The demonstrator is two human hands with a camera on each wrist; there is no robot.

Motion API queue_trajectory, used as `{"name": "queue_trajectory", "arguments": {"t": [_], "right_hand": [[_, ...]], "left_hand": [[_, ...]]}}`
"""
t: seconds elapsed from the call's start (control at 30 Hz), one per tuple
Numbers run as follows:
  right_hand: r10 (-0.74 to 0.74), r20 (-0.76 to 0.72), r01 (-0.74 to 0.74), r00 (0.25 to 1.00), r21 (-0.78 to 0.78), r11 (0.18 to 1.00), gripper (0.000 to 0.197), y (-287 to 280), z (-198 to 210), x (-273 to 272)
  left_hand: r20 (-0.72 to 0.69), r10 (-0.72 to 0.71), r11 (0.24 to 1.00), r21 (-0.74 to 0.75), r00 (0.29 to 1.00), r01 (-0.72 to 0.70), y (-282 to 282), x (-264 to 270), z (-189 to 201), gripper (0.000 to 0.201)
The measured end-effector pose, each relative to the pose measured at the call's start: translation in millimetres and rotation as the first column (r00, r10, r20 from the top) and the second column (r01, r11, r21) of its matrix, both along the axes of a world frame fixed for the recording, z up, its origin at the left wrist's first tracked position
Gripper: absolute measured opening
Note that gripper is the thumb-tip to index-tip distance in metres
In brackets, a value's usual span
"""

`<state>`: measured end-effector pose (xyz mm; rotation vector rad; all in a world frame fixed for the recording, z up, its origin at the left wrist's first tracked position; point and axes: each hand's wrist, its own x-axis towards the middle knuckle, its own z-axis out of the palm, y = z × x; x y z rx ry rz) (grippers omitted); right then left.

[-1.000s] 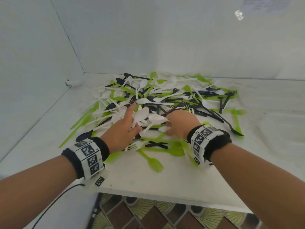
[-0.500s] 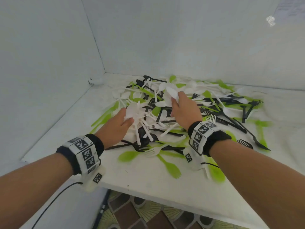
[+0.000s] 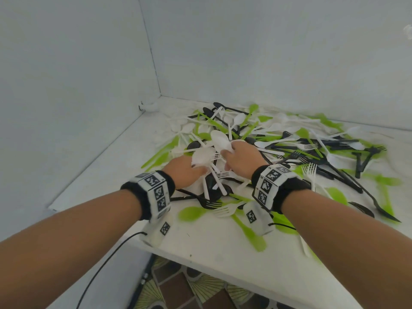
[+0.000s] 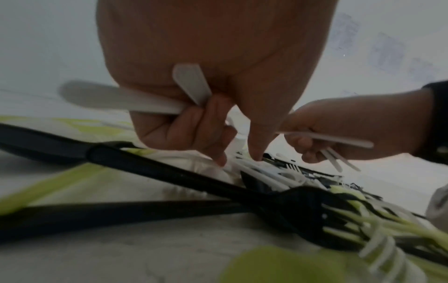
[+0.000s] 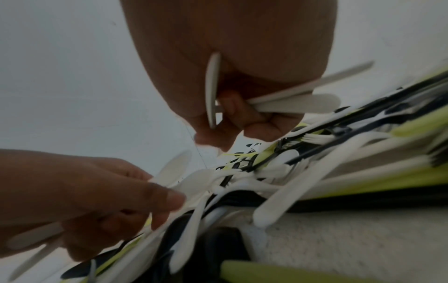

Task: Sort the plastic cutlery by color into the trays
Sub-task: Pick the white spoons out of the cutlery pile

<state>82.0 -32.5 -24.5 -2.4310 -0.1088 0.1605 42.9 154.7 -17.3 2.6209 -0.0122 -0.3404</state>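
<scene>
A tangled heap of white, green and black plastic cutlery (image 3: 278, 141) covers the white table (image 3: 223, 253). My left hand (image 3: 185, 170) grips a bunch of white spoons (image 3: 201, 156) at the heap's near left; their handles (image 4: 116, 99) stick out of my curled fingers (image 4: 194, 132). My right hand (image 3: 240, 159) holds several white pieces too, with a white spoon bowl (image 3: 220, 140) poking up past the knuckles and handles (image 5: 298, 104) fanning from the fist. Both hands hover close together just above the heap. No tray shows in any view.
White walls enclose the table on the left and back, meeting in a corner (image 3: 159, 97). The table's front edge (image 3: 223, 275) runs below my wrists, with patterned floor beneath. Loose green spoons (image 3: 191, 214) and black forks (image 4: 303, 210) lie near the edge.
Both hands have moved further into the heap and closer together, each gathering more white pieces. The head view has swung left and tilted up.
</scene>
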Motion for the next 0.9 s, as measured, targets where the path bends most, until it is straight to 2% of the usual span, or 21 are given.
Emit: {"name": "queue_trajectory", "arguments": {"t": [0.13,0.17,0.23,0.33,0.47,0.57,0.63,0.77,0.9], "right_hand": [[-0.029,0.022,0.029,0.999,-0.002,1.0,0.027,0.8,-1.5,0.5],[-0.032,0.003,0.032,0.999,-0.003,0.999,0.028,2.0,-2.6,0.3],[-0.027,-0.034,0.027,0.999,-0.023,0.999,0.029,4.1,-6.5,1.4],[-0.018,-0.04,0.016,0.999,-0.038,0.999,0.026,8.4,-9.2,3.7],[-0.071,0.001,0.071,0.997,0.003,0.997,0.033,10.3,-4.2,5.3],[-0.103,0.001,0.103,0.995,0.038,0.994,0.036,11.3,-2.4,6.2],[-0.077,-0.011,0.078,0.997,0.023,0.997,0.037,14.9,-4.5,4.9],[-0.015,-0.08,0.01,0.997,-0.058,0.998,0.035,23.5,-10.9,-1.3],[-0.016,-0.093,0.008,0.996,-0.09,0.996,0.031,19.8,-13.3,-1.2]], "left_hand": [[-0.097,-0.03,0.995,0.092,0.995,0.039,-10.5,10.2,-7.2,0.044],[-0.102,-0.031,0.996,0.082,0.994,0.039,-10.6,11.7,-7.3,0.038],[-0.122,-0.04,0.999,0.02,0.992,0.042,-10.4,12.8,-5.1,0.021],[-0.153,0.004,0.994,-0.104,0.988,-0.021,-7.3,11.1,-0.8,0.012],[-0.227,0.08,0.942,-0.303,0.971,-0.148,-1.1,7.3,8.7,0.009],[-0.205,0.119,0.922,-0.34,0.971,-0.185,9.1,6.4,10.7,0.012],[-0.174,0.111,0.948,-0.276,0.979,-0.156,12.0,5.3,10.2,0.02],[-0.144,-0.004,1.0,-0.016,0.99,0.001,4.7,2.6,1.0,0.035],[-0.157,-0.043,0.997,0.058,0.987,0.053,-2.9,3.7,-0.4,0.032]]}}
